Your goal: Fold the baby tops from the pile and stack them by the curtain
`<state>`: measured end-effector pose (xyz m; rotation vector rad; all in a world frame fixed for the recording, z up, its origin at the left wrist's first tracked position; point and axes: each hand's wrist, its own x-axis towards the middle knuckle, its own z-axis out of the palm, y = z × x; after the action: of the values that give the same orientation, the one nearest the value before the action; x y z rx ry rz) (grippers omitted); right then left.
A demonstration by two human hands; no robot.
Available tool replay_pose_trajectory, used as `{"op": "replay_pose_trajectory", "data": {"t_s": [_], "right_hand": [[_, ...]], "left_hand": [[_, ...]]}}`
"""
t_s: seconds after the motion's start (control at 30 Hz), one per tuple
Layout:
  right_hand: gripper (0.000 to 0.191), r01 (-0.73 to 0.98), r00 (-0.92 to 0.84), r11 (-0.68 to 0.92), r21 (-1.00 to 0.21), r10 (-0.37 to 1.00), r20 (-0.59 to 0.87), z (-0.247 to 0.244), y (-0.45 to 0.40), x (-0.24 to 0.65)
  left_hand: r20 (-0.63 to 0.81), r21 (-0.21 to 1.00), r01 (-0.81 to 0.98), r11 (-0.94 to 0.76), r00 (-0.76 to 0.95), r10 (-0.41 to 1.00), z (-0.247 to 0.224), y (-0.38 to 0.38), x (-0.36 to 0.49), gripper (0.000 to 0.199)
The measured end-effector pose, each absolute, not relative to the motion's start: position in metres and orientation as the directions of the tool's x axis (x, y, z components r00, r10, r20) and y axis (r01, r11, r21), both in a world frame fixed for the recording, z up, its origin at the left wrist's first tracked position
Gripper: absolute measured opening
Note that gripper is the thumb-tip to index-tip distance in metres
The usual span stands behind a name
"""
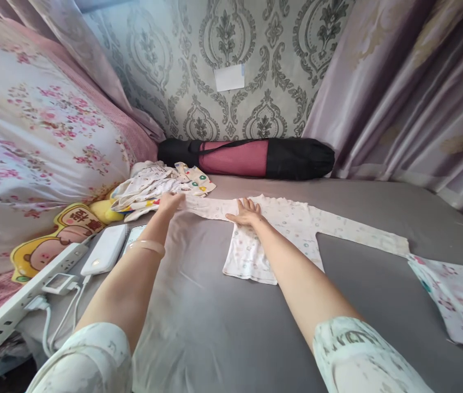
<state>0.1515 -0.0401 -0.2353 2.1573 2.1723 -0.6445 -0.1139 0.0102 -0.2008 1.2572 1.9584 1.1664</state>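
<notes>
A small white long-sleeved shirt (292,229) with a pale print lies spread on the grey sheet, both sleeves stretched out sideways. My left hand (172,202) is closed on the cuff end of its left-hand sleeve and pulls it out straight. With fingers spread, my right hand (248,212) rests flat on the shirt where that sleeve joins the body. My right forearm covers part of the shirt's front. Just behind my left hand sits a heap of crumpled printed clothes (153,183).
Folded printed clothing (460,300) lies at the right. Along the wall rests a black and pink roll bag (235,158). At the left are a power strip (22,311) with cables, a white power bank (105,250), a phone (133,234) and a yellow cartoon cushion (47,248).
</notes>
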Motion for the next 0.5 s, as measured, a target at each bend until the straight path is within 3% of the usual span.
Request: {"op": "replay_pose_trajectory", "data": {"t_s": [0.1,0.27,0.4,0.5], "right_hand": [[0.096,0.960,-0.043,-0.040,-0.277,0.956,-0.289,-0.236,-0.040,0.151],[0.098,0.954,-0.039,-0.041,-0.297,0.966,-0.257,-0.242,-0.038,0.151],[0.101,0.955,-0.028,-0.049,-0.292,0.967,-0.255,-0.245,-0.035,0.151],[0.101,0.951,-0.023,-0.054,-0.304,0.969,-0.244,-0.244,-0.036,0.150]], "left_hand": [[-0.155,0.950,0.182,0.254,-0.430,0.889,-0.178,0.016,-0.090,0.014],[-0.235,0.971,-0.097,0.217,-0.273,0.933,-0.148,0.016,-0.044,0.022],[-0.186,0.978,-0.111,0.176,-0.090,0.978,-0.143,0.008,-0.011,0.015],[-0.181,0.974,-0.144,0.172,-0.048,0.982,-0.150,0.002,0.013,0.014]]}}
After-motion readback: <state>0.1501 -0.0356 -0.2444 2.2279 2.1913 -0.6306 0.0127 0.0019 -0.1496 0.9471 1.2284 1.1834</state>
